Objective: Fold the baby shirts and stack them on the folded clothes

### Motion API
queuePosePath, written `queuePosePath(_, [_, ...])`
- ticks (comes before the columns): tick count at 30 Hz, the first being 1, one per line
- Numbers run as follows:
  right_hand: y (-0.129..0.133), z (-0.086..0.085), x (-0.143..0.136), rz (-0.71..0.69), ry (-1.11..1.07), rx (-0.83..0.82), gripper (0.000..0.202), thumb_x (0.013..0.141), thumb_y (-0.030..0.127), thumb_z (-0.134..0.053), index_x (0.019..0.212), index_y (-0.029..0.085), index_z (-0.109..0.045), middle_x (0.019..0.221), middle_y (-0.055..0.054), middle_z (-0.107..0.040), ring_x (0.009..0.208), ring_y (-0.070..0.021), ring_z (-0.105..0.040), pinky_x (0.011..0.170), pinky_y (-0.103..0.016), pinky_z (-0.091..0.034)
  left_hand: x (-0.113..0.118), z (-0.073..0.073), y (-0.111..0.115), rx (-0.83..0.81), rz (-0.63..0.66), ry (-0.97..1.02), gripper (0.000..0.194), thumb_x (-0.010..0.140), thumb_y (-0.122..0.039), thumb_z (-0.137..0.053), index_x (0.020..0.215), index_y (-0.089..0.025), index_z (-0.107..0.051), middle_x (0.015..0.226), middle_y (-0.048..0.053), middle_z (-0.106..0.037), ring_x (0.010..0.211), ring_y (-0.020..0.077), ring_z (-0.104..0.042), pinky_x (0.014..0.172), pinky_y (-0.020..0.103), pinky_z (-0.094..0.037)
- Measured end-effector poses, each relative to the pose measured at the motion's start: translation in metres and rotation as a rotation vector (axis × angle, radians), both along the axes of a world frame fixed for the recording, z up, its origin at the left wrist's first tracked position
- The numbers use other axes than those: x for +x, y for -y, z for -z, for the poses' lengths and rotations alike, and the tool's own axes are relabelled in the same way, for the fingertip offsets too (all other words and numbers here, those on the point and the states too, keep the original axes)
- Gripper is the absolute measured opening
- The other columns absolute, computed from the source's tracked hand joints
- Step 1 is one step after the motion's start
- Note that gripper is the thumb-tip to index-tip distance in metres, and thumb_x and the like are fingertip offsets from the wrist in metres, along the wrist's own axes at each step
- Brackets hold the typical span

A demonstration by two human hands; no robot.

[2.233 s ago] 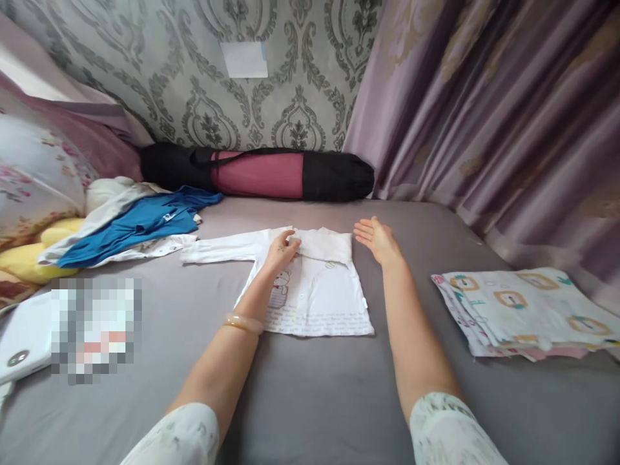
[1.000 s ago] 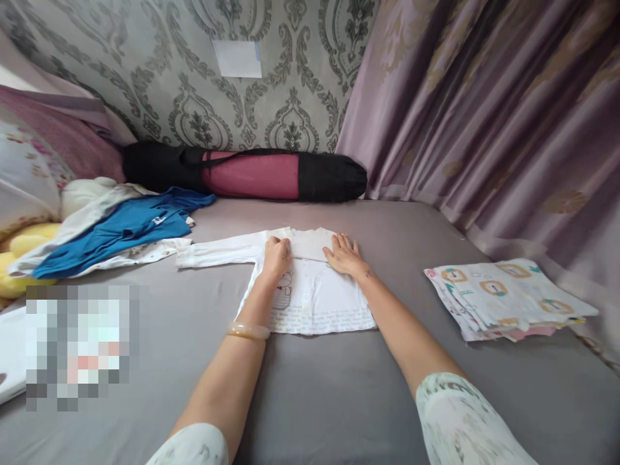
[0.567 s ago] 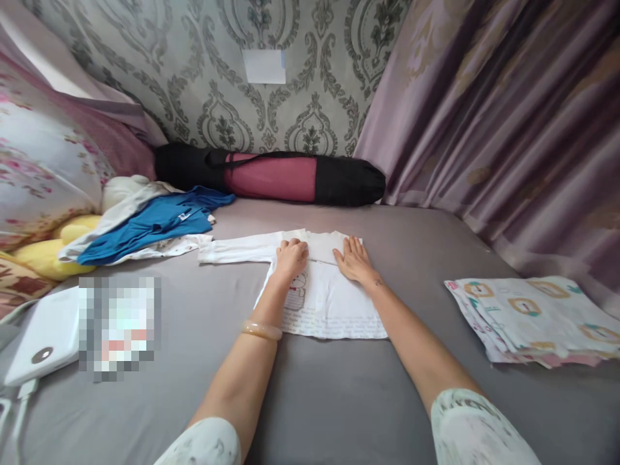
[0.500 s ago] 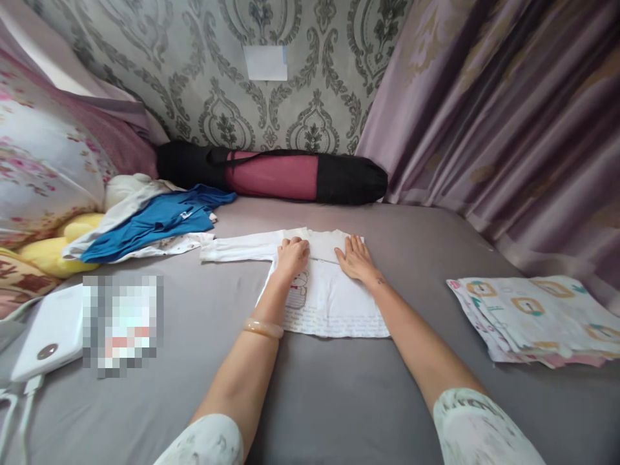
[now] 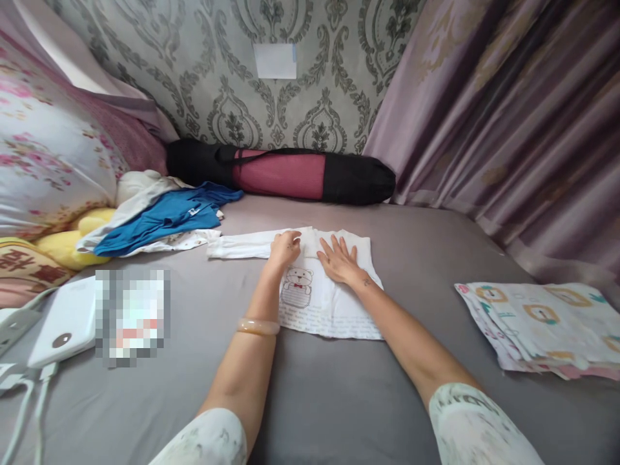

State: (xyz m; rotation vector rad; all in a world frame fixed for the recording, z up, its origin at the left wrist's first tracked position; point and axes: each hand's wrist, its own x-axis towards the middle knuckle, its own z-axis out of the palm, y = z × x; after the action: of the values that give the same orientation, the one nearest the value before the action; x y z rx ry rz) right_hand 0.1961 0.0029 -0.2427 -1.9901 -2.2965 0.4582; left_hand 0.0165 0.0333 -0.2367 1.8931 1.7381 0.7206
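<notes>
A small white shirt (image 5: 356, 310) with a bear print lies flat on the grey bed sheet, one sleeve stretched out to the left. My left hand (image 5: 285, 248) is at the shoulder where that sleeve begins, its fingers curled together; what they pinch, if anything, is too small to make out. Spread flat on the shirt's upper right part is my right hand (image 5: 338, 258), fingers apart. The other sleeve is folded across the chest, partly under my right hand.
A black and pink long bag (image 5: 278, 174) lies along the wall. Blue clothing (image 5: 165, 219) and a yellow plush (image 5: 68, 248) are at the left, above a white power bank (image 5: 68, 323) with cables. Folded patterned cloths (image 5: 542, 323) lie at the right.
My right hand has moved left across the shirt and its fingers have spread. My left hand has shifted slightly left and up, showing more of the bear print. The view has turned slightly left.
</notes>
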Motion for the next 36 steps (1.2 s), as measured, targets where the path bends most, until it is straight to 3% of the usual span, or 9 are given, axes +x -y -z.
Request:
queuePosePath(6, [-0.002,0.008,-0.001,0.006,0.026,-0.018,0.061,0.099,0.055,-0.016,0.155,0.030,-0.019,0.163,-0.009,-0.005,0.148,-0.0329,0.002,0.112,-0.065,0.000,-0.019,0.004,-0.005,-0.033,-0.096,0.150,0.034,0.084,-0.023,-0.052,0.114,-0.021,-0.069,0.110,0.010,-0.071,0.108,0.0244,-0.061,0.093,0.032,-0.045])
queuePosePath(11, [-0.005,0.002,0.001,0.007,0.015,-0.059,0.062,0.098,0.056,-0.016,0.154,0.029,-0.019,0.163,-0.010,-0.005,0.148,-0.0329,0.002,0.112,-0.065,0.000,-0.026,0.001,-0.003,-0.066,-0.124,0.132,0.036,0.086,-0.024,-0.050,0.116,-0.019,-0.068,0.110,0.011,-0.071,0.106,0.0229,-0.063,0.091,0.030,-0.046])
queuePosePath(14, [-0.006,-0.004,-0.008,-0.003,0.029,-0.044,0.065,0.098,0.054,-0.014,0.154,0.022,-0.024,0.162,-0.012,-0.006,0.148,-0.0307,0.002,0.113,-0.062,0.002,-0.027,0.000,-0.003,-0.063,-0.137,0.115,0.037,0.088,-0.024,-0.046,0.118,-0.016,-0.067,0.111,0.012,-0.071,0.103,0.0222,-0.065,0.090,0.030,-0.046])
queuePosePath(17, [-0.004,-0.007,-0.027,-0.099,0.039,0.070,0.067,0.099,0.050,-0.014,0.153,0.012,-0.024,0.162,-0.013,-0.008,0.149,-0.0253,0.000,0.116,-0.053,0.006,-0.028,-0.001,-0.003,-0.053,-0.141,0.119,0.037,0.089,-0.024,-0.046,0.117,-0.014,-0.068,0.109,0.013,-0.072,0.100,0.0224,-0.066,0.089,0.030,-0.048])
queuePosePath(23, [-0.004,0.005,-0.054,-0.185,0.020,0.098,0.071,0.098,0.048,-0.019,0.152,0.002,-0.022,0.160,-0.013,-0.015,0.149,-0.0227,-0.006,0.119,-0.042,0.000,-0.036,-0.005,-0.001,-0.029,-0.153,0.151,0.039,0.087,-0.025,-0.046,0.115,-0.009,-0.068,0.109,0.014,-0.071,0.099,0.0231,-0.066,0.090,0.031,-0.048])
queuePosePath(27, [-0.005,0.010,-0.053,-0.183,0.001,0.084,0.071,0.098,0.048,-0.020,0.152,0.001,-0.022,0.160,-0.013,-0.016,0.149,-0.0233,-0.006,0.119,-0.042,-0.003,-0.046,-0.003,0.000,-0.007,-0.188,0.179,0.040,0.086,-0.027,-0.046,0.114,-0.008,-0.068,0.110,0.014,-0.071,0.100,0.0236,-0.066,0.091,0.031,-0.048])
queuePosePath(31, [-0.005,0.004,-0.053,-0.170,0.007,0.069,0.071,0.098,0.048,-0.022,0.152,0.002,-0.023,0.160,-0.013,-0.016,0.148,-0.0236,-0.007,0.119,-0.044,-0.002,-0.054,0.000,-0.002,-0.011,-0.228,0.203,0.040,0.085,-0.030,-0.047,0.112,-0.009,-0.069,0.109,0.013,-0.072,0.100,0.0242,-0.066,0.089,0.031,-0.049])
queuePosePath(36, [-0.019,-0.003,-0.054,-0.156,-0.018,0.115,0.066,0.099,0.047,-0.017,0.147,0.005,-0.036,0.158,-0.015,-0.025,0.147,-0.0256,-0.013,0.118,-0.049,0.000,-0.065,-0.002,-0.001,-0.010,-0.320,0.173,0.038,0.086,-0.028,-0.046,0.110,-0.010,-0.070,0.107,0.014,-0.072,0.102,0.0253,-0.066,0.091,0.032,-0.048])
